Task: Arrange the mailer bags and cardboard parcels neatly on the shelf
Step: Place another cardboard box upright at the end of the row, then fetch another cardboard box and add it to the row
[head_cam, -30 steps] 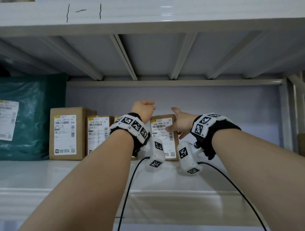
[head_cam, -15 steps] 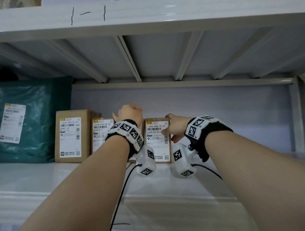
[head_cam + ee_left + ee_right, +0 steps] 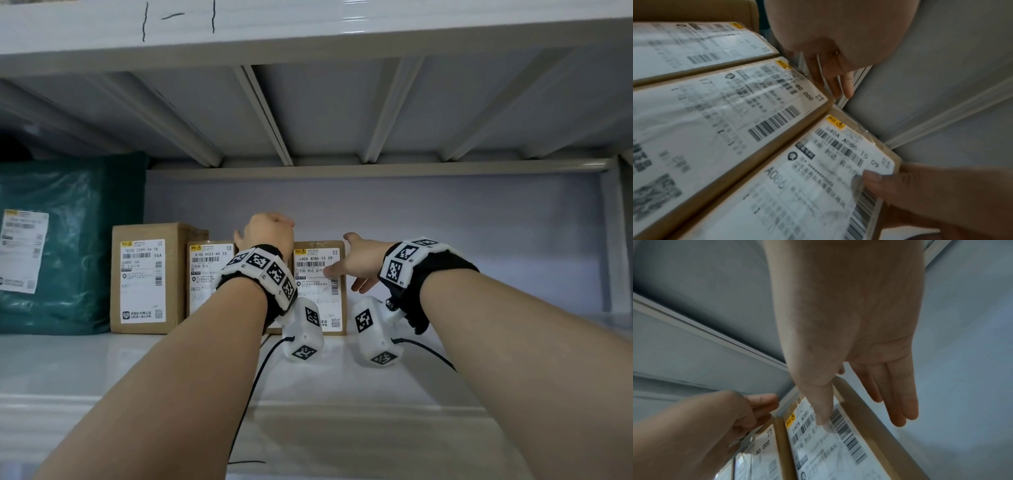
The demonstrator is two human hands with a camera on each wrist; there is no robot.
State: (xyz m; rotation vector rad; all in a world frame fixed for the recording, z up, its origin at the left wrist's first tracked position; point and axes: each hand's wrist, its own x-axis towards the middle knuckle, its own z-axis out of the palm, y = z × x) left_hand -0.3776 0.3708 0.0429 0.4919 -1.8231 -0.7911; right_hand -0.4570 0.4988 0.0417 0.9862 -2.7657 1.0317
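Standing between both hands [image 3: 308, 246]: rightmost cardboard parcel [image 3: 317, 291].

R hand [image 3: 851, 318] thumb on parcel [image 3: 875, 431] label (fingers straight).

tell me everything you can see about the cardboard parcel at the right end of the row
The parcel is a flat brown cardboard box standing upright on the white shelf, last in the row, close beside its neighbour. A white shipping label with barcodes and a yellow corner tag, reading 540A A086-T5 09, covers its front. The right hand presses its thumb on the label, fingers straight along the parcel's right side.
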